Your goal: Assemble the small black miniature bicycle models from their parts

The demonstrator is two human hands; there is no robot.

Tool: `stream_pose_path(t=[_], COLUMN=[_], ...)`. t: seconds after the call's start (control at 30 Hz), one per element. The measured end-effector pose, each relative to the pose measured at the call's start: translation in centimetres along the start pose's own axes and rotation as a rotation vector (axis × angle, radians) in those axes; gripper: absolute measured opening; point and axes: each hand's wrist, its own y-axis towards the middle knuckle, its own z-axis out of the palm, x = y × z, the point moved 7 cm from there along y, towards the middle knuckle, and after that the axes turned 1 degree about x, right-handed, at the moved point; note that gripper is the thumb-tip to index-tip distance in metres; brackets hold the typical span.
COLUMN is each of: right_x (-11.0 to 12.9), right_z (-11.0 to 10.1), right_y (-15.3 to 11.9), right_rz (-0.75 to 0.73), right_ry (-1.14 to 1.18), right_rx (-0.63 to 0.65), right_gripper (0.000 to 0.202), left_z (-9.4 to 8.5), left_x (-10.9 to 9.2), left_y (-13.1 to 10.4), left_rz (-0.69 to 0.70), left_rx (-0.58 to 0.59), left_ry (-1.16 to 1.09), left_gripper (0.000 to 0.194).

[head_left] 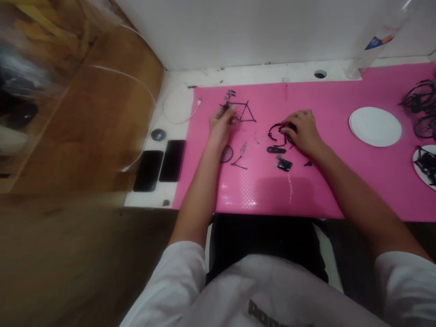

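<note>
My left hand [223, 119] pinches the front end of a small dark bicycle frame [248, 112], which points to the right over the pink mat [327, 102]. My right hand [302, 129] is over a group of black curved parts [273, 131], its fingers bent around part of them; what exactly they grip is hidden. Below it lie a black chain-guard piece [276, 149] and a black block-like part [284, 164]. Near my left wrist are a small wheel [226, 154] and a thin forked part [240, 164]. Tiny pale pieces [257, 141] lie between my hands.
Two phones [172, 160] and a round metal object [158, 134] are at the left, near a white cable [180, 122]. To the right are a white disc [375, 126], dark miniature bicycles [420, 97] and a plate of black parts [418, 165]. A clear bottle [374, 38] stands behind.
</note>
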Motion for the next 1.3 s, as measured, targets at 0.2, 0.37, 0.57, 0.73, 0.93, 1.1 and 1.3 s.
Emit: stream_pose_path(t=[0.2,0.37,0.57,0.73,0.93,1.1,1.3], right_x=[0.6,1.0,1.4,1.8,1.7,1.4,1.5], right_z=[0.3,0.3,0.3,0.3,0.3,0.5,0.3], right_y=[-0.2,-0.4,-0.4,-0.5,-0.4,-0.4,-0.4], right_rz=[0.031,0.049,0.060,0.059,0.076,0.087,0.085], right_ry=[-0.004,-0.033,-0.074,-0.099,-0.088,-0.078,-0.075], right_rx=[0.035,0.044,0.047,0.059,0.056,0.059,0.049], right_gripper=[0.029,0.033,0.040,0.049,0.060,0.059,0.050], left_z=[-0.1,0.3,0.6,0.6,0.9,1.1,1.0], left_x=[0.7,0.9,0.8,1.2,0.9,1.1,1.3], left_y=[0.3,0.3,0.1,0.4,0.0,-0.2,0.0], left_rz=[-0.057,-0.091,-0.079,-0.081,-0.121,-0.141,-0.142], left_rx=[0.002,0.042,0.078,0.107,0.119,0.129,0.138], left_ry=[-0.124,-0.138,-0.154,-0.147,-0.119,-0.093,-0.079], left_gripper=[0.034,0.031,0.029,0.040,0.059,0.057,0.055])
